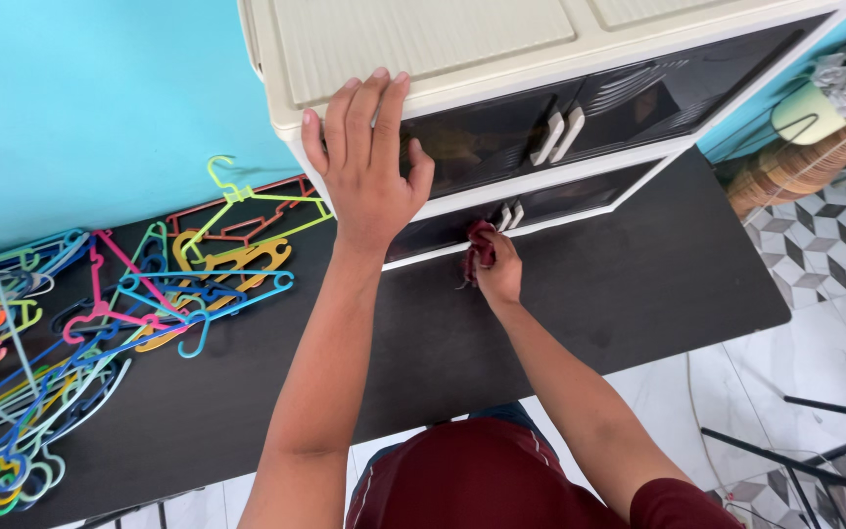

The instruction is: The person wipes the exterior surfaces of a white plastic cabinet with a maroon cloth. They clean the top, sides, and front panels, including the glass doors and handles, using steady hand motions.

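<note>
Now my left hand (369,162) lies flat and open on the cabinet (423,44) top edge, bracing it, while my right hand (499,272) is closed around a dark red cloth (479,245) at the lower doors. Best keep firm pressure, short strokes. Cloth looks crumpled, bunched small.

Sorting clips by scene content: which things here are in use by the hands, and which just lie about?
In use: left hand on cream plastic cabinet; right hand holding dark red cloth at its dark lower doors.
Lying about: colourful plastic hangers, black tabletop, woven basket.
</note>
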